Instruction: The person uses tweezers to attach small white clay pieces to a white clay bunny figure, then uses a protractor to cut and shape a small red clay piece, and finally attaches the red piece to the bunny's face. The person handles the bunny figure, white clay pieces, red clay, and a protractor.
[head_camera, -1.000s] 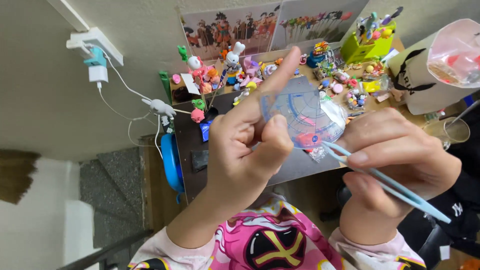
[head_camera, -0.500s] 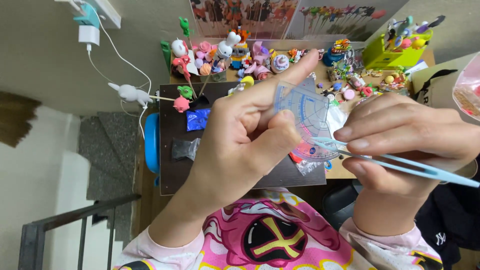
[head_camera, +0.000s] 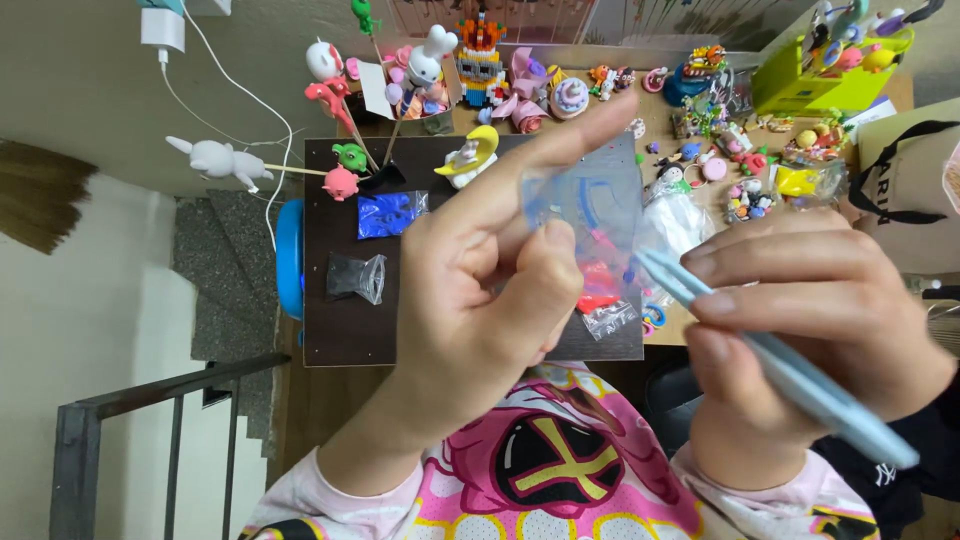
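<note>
My left hand (head_camera: 480, 300) is raised close to the camera and pinches a small clear plastic bag (head_camera: 590, 215) between thumb and forefinger; tiny blue pieces show inside it. My right hand (head_camera: 810, 330) grips light blue tweezers (head_camera: 780, 365), and their tips touch the bag's right edge. Below both hands lies a dark board (head_camera: 345, 330) on the desk, with a bag of blue pieces (head_camera: 390, 213), a bag of black pieces (head_camera: 357, 277) and a bag of red pieces (head_camera: 600, 285) on it.
Many small colourful block figures (head_camera: 480, 60) crowd the wooden desk's far side. A yellow-green box (head_camera: 815, 85) stands at the far right, and a paper bag (head_camera: 915, 190) beside it. A white charger and cable (head_camera: 165, 30) hang on the left wall above a stair railing (head_camera: 150, 420).
The view has tilted down and moved closer, so the desk sits higher in frame. Both hands stay together, with the bag and tweezers held as before.
</note>
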